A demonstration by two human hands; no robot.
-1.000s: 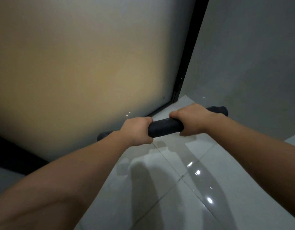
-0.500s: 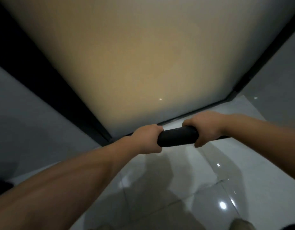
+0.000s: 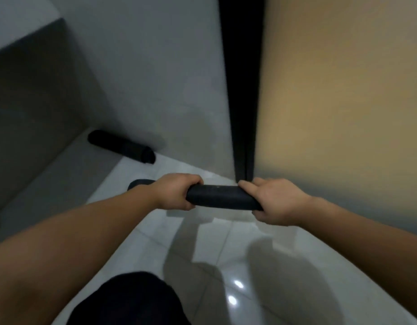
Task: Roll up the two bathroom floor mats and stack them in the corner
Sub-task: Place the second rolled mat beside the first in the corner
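I hold a dark rolled floor mat [image 3: 218,197] level in front of me, above the glossy floor. My left hand [image 3: 177,192] grips it left of centre, and my right hand [image 3: 274,201] grips its right part; the roll's left end pokes out past my left wrist. A second rolled dark mat [image 3: 120,146] lies on the floor in the far left corner, against the base of the grey wall.
A frosted amber glass door [image 3: 343,102] with a black frame [image 3: 241,90] rises at the right. Grey walls [image 3: 144,66] meet at the left corner. White shiny tiles [image 3: 214,254] cover the floor. My dark-clothed knee [image 3: 127,301] shows at the bottom.
The view has swung left: the glass door slid from centre to the right, and the corner with the other rolled mat came into sight. Both hands kept their grip on the roll.
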